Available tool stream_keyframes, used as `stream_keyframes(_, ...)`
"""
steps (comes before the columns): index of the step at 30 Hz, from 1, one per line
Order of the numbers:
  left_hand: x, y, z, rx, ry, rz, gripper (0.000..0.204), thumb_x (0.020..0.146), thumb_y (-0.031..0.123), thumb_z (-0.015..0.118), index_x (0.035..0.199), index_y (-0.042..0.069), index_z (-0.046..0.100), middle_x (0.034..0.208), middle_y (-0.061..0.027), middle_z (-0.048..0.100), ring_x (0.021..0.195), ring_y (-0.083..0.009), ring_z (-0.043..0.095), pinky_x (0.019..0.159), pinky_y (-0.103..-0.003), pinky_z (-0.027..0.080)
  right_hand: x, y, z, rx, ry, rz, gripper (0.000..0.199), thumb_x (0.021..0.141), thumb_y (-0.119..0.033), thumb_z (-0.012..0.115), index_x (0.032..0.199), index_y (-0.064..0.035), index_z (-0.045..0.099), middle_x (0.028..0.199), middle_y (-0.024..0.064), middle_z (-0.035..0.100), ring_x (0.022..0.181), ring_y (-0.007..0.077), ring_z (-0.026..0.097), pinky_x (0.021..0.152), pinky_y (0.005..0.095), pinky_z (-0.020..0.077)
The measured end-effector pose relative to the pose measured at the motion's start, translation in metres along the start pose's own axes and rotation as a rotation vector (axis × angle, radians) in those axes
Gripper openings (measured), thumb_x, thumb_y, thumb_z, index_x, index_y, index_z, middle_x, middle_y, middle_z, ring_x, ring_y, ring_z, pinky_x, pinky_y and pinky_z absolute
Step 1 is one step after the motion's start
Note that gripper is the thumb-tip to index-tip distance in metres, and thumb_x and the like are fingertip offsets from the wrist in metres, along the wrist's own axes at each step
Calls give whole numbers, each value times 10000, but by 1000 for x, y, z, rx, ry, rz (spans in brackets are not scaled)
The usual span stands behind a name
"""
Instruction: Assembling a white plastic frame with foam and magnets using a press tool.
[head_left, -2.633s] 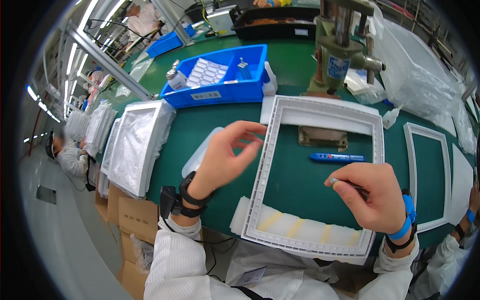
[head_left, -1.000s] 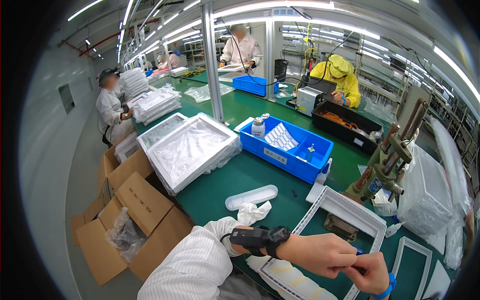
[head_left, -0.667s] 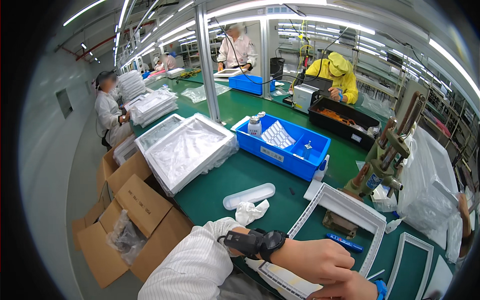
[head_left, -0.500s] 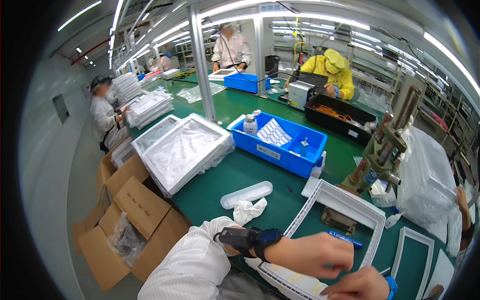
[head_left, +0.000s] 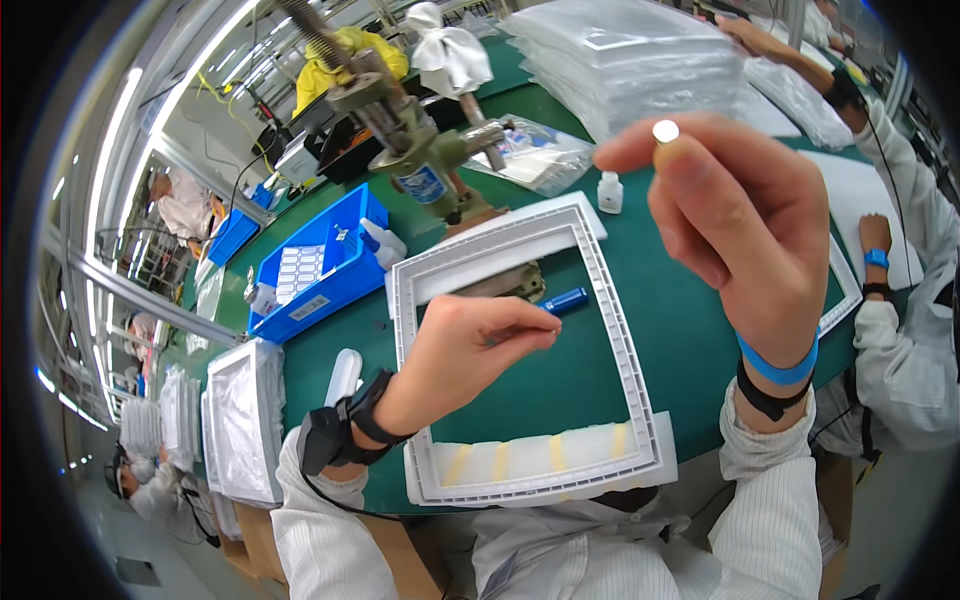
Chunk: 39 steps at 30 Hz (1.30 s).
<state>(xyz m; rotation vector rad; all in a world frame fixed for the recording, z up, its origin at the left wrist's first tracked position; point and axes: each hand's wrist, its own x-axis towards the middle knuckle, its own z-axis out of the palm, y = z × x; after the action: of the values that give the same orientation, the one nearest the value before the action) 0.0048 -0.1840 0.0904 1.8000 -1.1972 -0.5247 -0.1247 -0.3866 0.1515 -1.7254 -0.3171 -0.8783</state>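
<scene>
The green mat-covered bench (head_left: 690,300) carries a white ribbed plastic frame (head_left: 610,330), rectangular and open in the middle, with yellowish tape strips along its near rail. Behind the frame stands a metal hand press (head_left: 420,160); to its left sits a blue plastic bin (head_left: 330,290) of white labels. Inside the frame lies a blue marker pen (head_left: 565,300). The left hand (head_left: 465,350) hovers over the frame, fingertips pinched together on nothing visible. The right hand (head_left: 745,215), raised above the frame, grips a small round silvery disc (head_left: 665,131) at its fingertips.
</scene>
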Motion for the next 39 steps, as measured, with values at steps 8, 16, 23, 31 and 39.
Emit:
stream_keyframes(8, 58, -10, 39, 272, -193, 285, 105, 837, 59, 709, 940, 39, 708, 845, -103, 698, 753, -263, 666, 682, -336, 528, -3, -8, -19, -11, 85, 44, 312, 1016, -245, 533, 1031, 13, 708, 612, -4, 547, 456, -8, 356, 421, 172, 244)
stream_keyframes(16, 75, -3, 41, 407, -341, 560, 83, 854, 56, 667, 935, 62, 650, 865, -79, 665, 811, -289, 634, 740, -390, 485, 1, -4, -30, -38, 99, -21, 311, 1017, -243, 531, 1035, 14, 705, 613, -4, 547, 457, -8, 356, 421, 172, 243)
stream_keyframes(23, 85, -17, 41, 504, -386, 552, 85, 845, 61, 675, 924, 72, 647, 888, -56, 663, 824, -264, 631, 744, -381, 480, 3, -2, -28, -46, 99, -44, 310, 1017, -241, 528, 1039, 15, 702, 613, -4, 547, 457, -8, 355, 421, 172, 243)
stream_keyframes(31, 84, -32, 41, 334, -407, 562, 83, 777, 51, 747, 849, 70, 710, 936, -50, 637, 848, -243, 622, 731, -351, 492, 5, -1, -20, -47, 89, -54, 309, 1018, -240, 526, 1043, 15, 699, 614, -5, 547, 458, -8, 355, 421, 172, 243)
stream_keyframes(39, 80, -46, 40, 343, -323, 684, 133, 770, 56, 762, 890, 105, 732, 923, -22, 655, 863, -227, 628, 737, -350, 489, 6, -1, -17, -60, 90, -51, 308, 1019, -238, 523, 1047, 16, 696, 615, -5, 547, 459, -8, 355, 421, 172, 242)
